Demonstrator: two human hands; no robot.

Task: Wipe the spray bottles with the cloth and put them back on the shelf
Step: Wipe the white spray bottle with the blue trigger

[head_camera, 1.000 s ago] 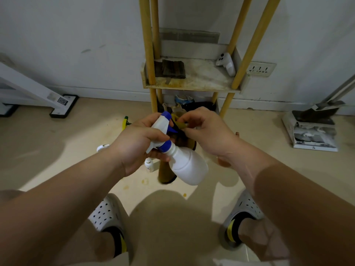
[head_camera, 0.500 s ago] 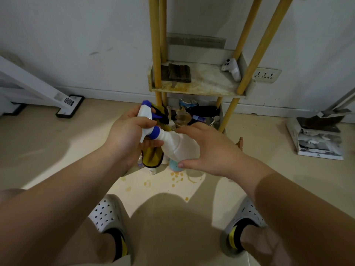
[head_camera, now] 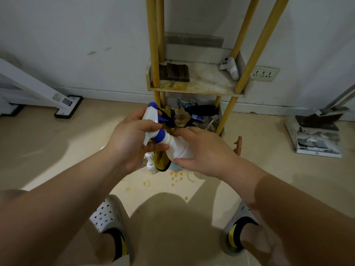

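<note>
Your left hand (head_camera: 132, 139) is curled tight round the neck and trigger head of the one spray bottle (head_camera: 178, 148). Your right hand (head_camera: 203, 150) clasps its white body, fingers over the top and thumb beneath. You hold the bottle in front of you above the floor (head_camera: 57, 150), short of the shelf (head_camera: 207, 83). Its long axis slants from upper left to lower right, the blue nozzle aimed up and away to your left and the base buried in your right palm. One yellow cloth (head_camera: 161, 162) hangs under the neck between your hands; which hand pinches it I cannot tell. Two small white bottles (head_camera: 151, 167) stand on the floor just below, half hidden by the cloth. The shelf has four yellow poles (head_camera: 153, 45); its board carries one dark folded piece (head_camera: 176, 72) and one white controller (head_camera: 230, 68). Clutter (head_camera: 192, 114) crowds the lower tier directly behind the nozzle. A dustpan (head_camera: 317, 120) lies well off to the right.
</note>
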